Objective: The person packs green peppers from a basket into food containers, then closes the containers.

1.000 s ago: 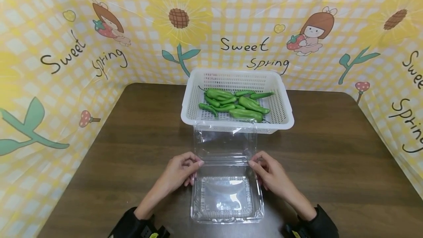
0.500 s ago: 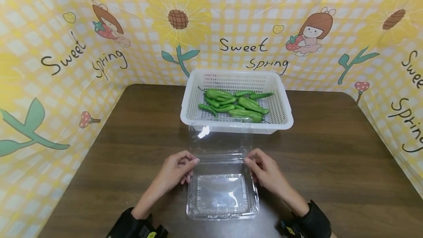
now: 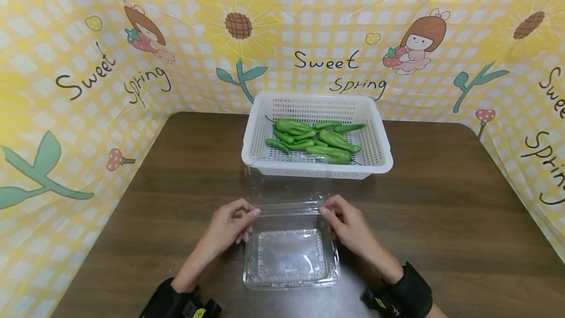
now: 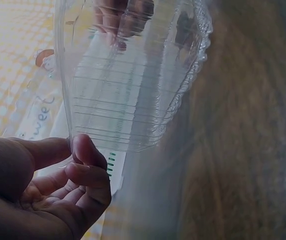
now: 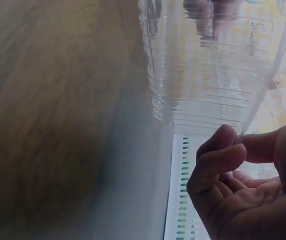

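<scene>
A clear plastic clamshell box (image 3: pixel 291 254) stands unfolded, its see-through lid (image 3: pixel 287 185) tipped back toward the basket. The left hand (image 3: pixel 231 225) pinches the box's left rim near the hinge between thumb and fingers. At the opposite corner, the right hand (image 3: pixel 350 227) pinches the right rim in the same way. In the left wrist view, thumb and forefinger of the left hand (image 4: pixel 58 185) meet on the rim of the ribbed side wall (image 4: pixel 118 95). The right wrist view has the right hand (image 5: pixel 238 185) gripping the other end. Nothing lies inside the box.
Behind the lid stands a white perforated basket (image 3: pixel 384 156) with several green peppers (image 3: pixel 328 153) in it. The lid's far edge overlaps the basket's front rim in the head view. A checked yellow cloth (image 3: pixel 326 13) hangs around the brown table (image 3: pixel 441 200).
Both hands have moved the clamshell box a little to the left and slightly away from the person, toward the basket. Their pinch on the rims has stayed the same.
</scene>
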`<state>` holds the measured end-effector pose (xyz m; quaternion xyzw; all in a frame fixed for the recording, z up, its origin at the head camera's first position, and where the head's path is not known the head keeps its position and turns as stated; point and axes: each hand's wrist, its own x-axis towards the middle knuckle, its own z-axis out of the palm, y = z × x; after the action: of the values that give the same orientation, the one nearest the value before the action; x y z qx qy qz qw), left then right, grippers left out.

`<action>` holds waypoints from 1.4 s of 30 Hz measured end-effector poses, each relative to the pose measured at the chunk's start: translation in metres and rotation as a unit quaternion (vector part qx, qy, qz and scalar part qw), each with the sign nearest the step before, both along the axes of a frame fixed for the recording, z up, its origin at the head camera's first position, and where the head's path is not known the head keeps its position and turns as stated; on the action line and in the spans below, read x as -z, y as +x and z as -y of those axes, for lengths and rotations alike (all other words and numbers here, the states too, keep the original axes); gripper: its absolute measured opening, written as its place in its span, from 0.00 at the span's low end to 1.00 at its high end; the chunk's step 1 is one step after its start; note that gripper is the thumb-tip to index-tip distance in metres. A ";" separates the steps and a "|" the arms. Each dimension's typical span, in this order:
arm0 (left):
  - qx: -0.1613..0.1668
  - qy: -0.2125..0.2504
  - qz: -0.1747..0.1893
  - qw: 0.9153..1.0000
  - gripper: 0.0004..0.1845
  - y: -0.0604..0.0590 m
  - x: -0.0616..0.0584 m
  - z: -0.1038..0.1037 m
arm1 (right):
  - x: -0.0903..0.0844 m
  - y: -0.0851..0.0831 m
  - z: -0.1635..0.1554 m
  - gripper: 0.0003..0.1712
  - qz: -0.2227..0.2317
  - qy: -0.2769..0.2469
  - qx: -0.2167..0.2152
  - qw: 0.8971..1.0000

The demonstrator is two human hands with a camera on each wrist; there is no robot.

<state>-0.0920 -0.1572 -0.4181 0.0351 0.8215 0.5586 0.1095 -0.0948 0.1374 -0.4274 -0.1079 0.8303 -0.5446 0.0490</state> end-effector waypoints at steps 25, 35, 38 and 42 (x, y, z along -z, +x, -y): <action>-0.041 -0.011 -0.001 0.999 0.14 0.001 -0.001 0.014 | 0.002 -0.010 0.020 0.07 -0.026 0.022 -0.006 0.999; -0.051 -0.002 0.001 0.999 0.15 0.002 -0.001 0.020 | 0.004 -0.011 0.028 0.05 -0.058 0.033 -0.001 0.998; -0.053 -0.005 -0.005 0.999 0.15 0.002 -0.002 0.022 | 0.004 -0.012 0.031 0.05 -0.068 0.035 0.000 0.997; -0.058 -0.011 -0.002 0.998 0.15 0.001 -0.001 0.025 | 0.004 -0.013 0.034 0.04 -0.076 0.037 0.002 0.996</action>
<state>-0.0905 -0.1823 -0.4176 -0.0126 0.8283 0.5551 0.0756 -0.1076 0.1031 -0.4309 -0.1456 0.8515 -0.5037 -0.0115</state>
